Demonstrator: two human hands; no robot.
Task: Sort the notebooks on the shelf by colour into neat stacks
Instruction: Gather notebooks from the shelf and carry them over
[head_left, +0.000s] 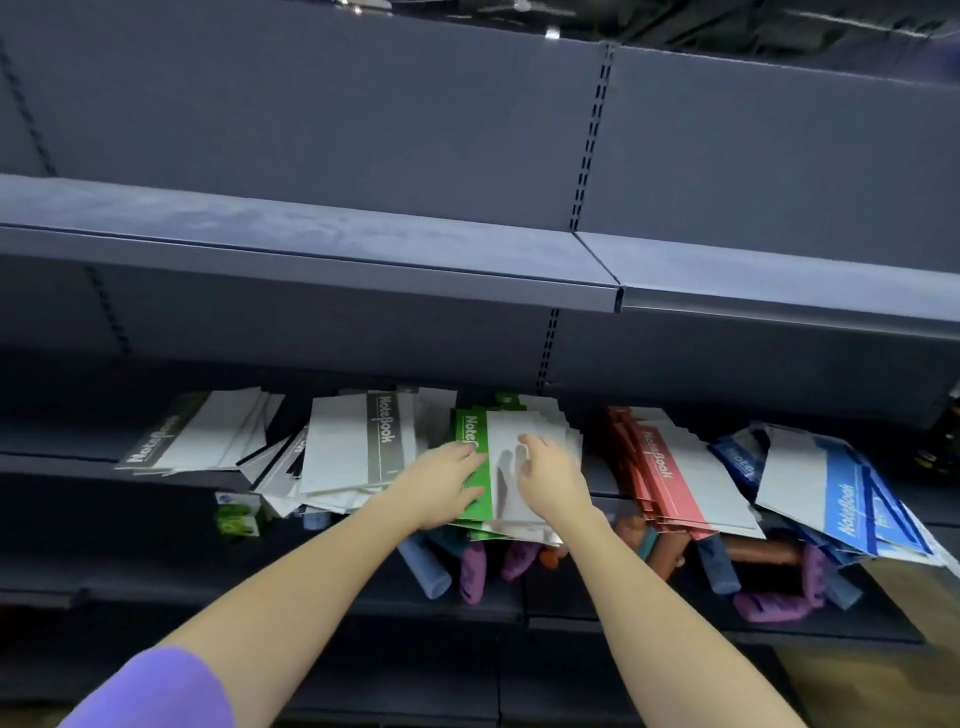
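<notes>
A green notebook stack lies mid-shelf, its covers half white. My left hand rests flat on the stack's left side with fingers straight. My right hand lies on the white part of the top cover, fingers loosely bent over it. To the left sit a messy grey notebook pile and a smaller grey stack. To the right lean a red notebook stack and a slumped blue notebook stack.
The dark shelf carrying the notebooks has a bare shelf above it. Below, a lower shelf holds rolled blue, purple and brown items and a small green and white box.
</notes>
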